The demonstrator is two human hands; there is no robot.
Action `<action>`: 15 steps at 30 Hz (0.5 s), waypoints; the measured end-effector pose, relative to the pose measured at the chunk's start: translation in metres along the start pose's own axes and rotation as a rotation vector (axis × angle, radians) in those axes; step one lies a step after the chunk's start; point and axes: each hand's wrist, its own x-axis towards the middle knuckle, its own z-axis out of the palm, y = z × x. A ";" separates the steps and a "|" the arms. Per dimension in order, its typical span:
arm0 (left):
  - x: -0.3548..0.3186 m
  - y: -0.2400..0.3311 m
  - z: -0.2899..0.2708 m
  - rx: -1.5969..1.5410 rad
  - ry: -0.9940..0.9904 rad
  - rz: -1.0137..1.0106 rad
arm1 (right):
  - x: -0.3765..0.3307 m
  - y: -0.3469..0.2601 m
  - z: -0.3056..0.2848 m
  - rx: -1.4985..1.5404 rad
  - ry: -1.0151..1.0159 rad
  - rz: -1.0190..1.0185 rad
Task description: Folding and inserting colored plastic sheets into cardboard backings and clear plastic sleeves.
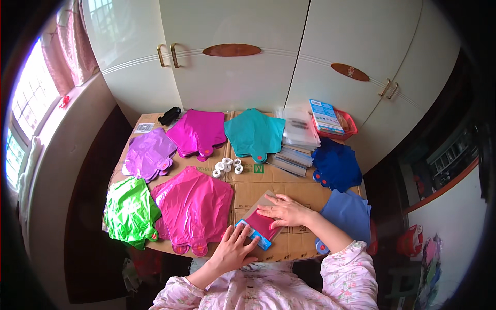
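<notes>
A clear plastic packet (260,220) with a folded dark pink foil piece inside lies flat and slanted on the cardboard near its front edge. Across its lower end runs a blue header strip (263,242). My left hand (235,250) rests with fingers spread at the strip's left end, fingertips touching it. Flat over the packet's upper right part lies my right hand (288,211), its fingers stretched out. Neither hand grips anything. Just left of the packet is a pile of hot-pink star-shaped foil balloons (194,204).
Piles of green (129,212), lilac (150,153), magenta (199,132), teal (254,133), navy (338,165) and periwinkle (346,214) foil balloons ring the cardboard (250,194). White ribbon rolls (226,164) sit mid-table. Clear bags (299,132) and a red basket (347,126) stand behind.
</notes>
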 end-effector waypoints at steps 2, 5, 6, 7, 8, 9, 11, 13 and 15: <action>0.001 -0.001 -0.002 -0.004 -0.009 0.008 | 0.000 0.002 0.000 -0.012 -0.022 -0.008; 0.000 -0.002 -0.004 0.003 -0.013 0.013 | 0.001 0.003 0.001 -0.026 -0.040 -0.023; -0.001 -0.002 -0.004 0.007 -0.009 0.013 | 0.002 0.003 0.000 -0.026 -0.043 -0.024; -0.001 -0.002 -0.003 0.008 -0.009 0.013 | 0.003 0.002 0.000 -0.025 -0.047 -0.026; -0.002 -0.002 -0.001 0.008 -0.008 0.013 | 0.003 0.002 0.000 -0.025 -0.048 -0.025; -0.002 -0.002 0.000 0.010 -0.008 0.013 | 0.002 0.003 0.001 -0.025 -0.049 -0.025; -0.001 -0.002 -0.002 0.023 -0.006 0.017 | 0.002 0.003 0.000 -0.027 -0.057 -0.023; -0.001 -0.001 -0.003 0.024 -0.011 0.021 | 0.002 0.002 -0.003 -0.030 -0.072 -0.020; 0.000 -0.001 -0.005 0.015 -0.021 0.026 | 0.004 0.003 -0.003 -0.035 -0.069 -0.031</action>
